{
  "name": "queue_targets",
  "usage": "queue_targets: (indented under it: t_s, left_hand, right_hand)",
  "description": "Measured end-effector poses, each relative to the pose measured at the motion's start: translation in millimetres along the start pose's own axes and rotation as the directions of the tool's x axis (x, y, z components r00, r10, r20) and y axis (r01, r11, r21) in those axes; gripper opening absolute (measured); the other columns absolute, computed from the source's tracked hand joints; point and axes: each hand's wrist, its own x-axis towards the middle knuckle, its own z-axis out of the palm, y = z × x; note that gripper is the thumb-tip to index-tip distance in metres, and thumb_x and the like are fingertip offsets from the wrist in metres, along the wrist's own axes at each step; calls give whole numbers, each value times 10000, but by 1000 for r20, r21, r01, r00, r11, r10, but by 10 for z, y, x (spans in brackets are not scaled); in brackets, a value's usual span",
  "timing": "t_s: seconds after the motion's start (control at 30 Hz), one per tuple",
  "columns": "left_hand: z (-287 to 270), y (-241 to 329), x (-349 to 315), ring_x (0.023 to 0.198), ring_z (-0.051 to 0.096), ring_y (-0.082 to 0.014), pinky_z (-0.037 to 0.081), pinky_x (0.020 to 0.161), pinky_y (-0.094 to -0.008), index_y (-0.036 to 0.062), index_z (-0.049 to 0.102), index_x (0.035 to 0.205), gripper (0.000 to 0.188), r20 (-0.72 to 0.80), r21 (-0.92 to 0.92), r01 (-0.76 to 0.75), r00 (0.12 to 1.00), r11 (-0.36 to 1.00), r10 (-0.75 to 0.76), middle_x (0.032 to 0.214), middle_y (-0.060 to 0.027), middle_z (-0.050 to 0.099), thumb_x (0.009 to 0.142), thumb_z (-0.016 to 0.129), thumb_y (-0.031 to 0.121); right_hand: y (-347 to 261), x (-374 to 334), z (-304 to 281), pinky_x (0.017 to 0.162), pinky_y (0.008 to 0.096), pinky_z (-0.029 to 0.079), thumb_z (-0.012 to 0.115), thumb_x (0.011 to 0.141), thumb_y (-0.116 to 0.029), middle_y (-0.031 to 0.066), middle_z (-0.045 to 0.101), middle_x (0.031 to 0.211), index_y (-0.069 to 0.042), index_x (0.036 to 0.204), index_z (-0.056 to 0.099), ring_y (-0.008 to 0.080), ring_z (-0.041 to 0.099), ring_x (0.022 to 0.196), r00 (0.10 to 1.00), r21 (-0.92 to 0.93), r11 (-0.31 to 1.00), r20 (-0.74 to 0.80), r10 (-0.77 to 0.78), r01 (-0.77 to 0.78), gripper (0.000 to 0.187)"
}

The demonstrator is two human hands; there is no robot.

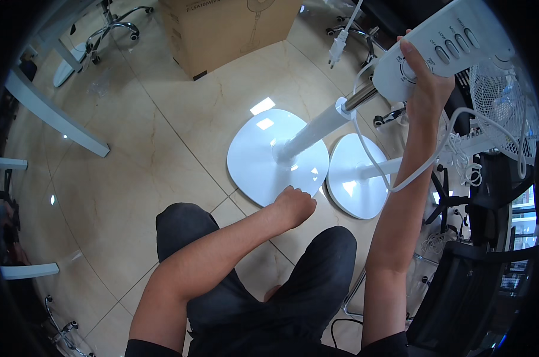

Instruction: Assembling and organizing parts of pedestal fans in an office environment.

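A white stand fan leans to the upper right, its rounded base (251, 154) on the floor before my knees. From the base a white tube (317, 134) rises into a metal pole (362, 96). At the pole's top sits a white control panel (421, 50) with a row of buttons and a dial. My right hand (427, 83) grips this panel, thumb on its front near the dial. My left hand (294, 207) is closed at the near edge of the base; what its fingers hold, if anything, is hidden. A white cord (394, 187) loops across my right forearm.
A second white fan base (355, 190) stands right of the first. Behind are a cardboard box (233, 35) and a hanging white plug (338, 49). A white mesh fan guard (498, 95) and a black chair (459, 291) are at right; white table legs (61, 122) at left.
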Motion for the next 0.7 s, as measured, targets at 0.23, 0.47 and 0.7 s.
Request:
queue_targets:
  t_s: [0.23, 0.47, 0.7]
  left_hand:
    - [115, 18, 15, 837, 640, -278, 483, 737, -395, 46, 613, 916, 126, 23, 19, 25, 999, 1000, -26, 867, -118, 641, 812, 547, 73]
    - [158, 166, 33, 929, 636, -264, 470, 801, -449, 68, 672, 949, 178, 144, 5, 86, 986, 996, -86, 966, -112, 671, 830, 550, 119]
    - [-203, 327, -140, 1042, 610, -277, 447, 874, -495, 71, 661, 1110, 298, 307, 29, 34, 951, 999, -41, 1098, -116, 655, 833, 601, 165]
  right_hand:
    - [-82, -88, 57, 860, 309, 466, 814, 691, -110, 133, 658, 946, 44, 1082, 591, 187, 632, 847, 988, -202, 976, -114, -103, 78, 475]
    - [-4, 42, 7, 839, 342, 529, 759, 708, 4, 183, 639, 1001, 69, 1107, 550, 258, 652, 904, 995, 31, 999, 97, -35, 33, 455]
    - [34, 184, -106, 872, 399, 533, 652, 806, -65, 253, 586, 1109, 133, 1207, 454, 320, 606, 1036, 973, 135, 981, 200, 112, -141, 490]
